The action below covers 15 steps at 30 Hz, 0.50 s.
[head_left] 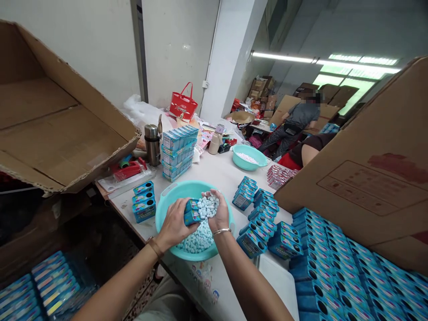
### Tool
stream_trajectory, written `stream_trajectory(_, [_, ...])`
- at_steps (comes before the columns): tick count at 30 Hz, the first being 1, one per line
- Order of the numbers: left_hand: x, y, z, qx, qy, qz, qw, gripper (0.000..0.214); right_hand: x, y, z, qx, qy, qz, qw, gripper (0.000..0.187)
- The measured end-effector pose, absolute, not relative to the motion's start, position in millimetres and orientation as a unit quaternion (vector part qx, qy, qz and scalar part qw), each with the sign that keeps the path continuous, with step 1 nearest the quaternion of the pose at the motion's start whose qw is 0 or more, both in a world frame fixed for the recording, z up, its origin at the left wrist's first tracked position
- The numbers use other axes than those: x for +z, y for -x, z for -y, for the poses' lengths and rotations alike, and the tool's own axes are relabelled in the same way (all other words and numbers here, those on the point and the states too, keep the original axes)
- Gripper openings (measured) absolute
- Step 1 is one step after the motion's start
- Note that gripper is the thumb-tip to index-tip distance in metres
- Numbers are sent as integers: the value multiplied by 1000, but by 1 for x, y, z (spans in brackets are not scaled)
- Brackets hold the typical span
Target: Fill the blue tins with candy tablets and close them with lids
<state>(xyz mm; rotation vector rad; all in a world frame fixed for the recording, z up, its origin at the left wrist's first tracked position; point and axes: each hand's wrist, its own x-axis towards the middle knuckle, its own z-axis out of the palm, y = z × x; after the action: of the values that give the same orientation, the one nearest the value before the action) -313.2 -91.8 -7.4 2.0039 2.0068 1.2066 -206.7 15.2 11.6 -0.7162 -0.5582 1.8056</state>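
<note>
My left hand (174,223) is wrapped round small blue boxes (192,217), tilted so that their ends face my right hand. Cupped palm up beside them, my right hand (221,215) holds a heap of pale blue candies (207,206) against the box ends. Both hands are over a turquoise bowl (162,214), where more pale candies (197,240) lie in a pile. Left of the bowl stand several blue boxes (144,209) with dark round holes on top. To its right are more groups of such boxes (257,238).
Wrapped box stacks (179,154), a steel flask (152,145) and a second bowl (249,165) stand farther back. Large cartons rise at left (67,129) and right (361,169). Rows of boxes (334,267) fill the near right. A person (302,118) stands in the background.
</note>
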Motion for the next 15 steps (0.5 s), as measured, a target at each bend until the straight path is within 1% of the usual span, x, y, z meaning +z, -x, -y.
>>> stream_trajectory(6, [-6,317,90,404,-652,-639,56,70,14,204,-16,780,302,212,506,14])
stream_trajectory(15, [-1,319,88,406,-642,-644,87,70,10,205,-14,766,277,284,506,21])
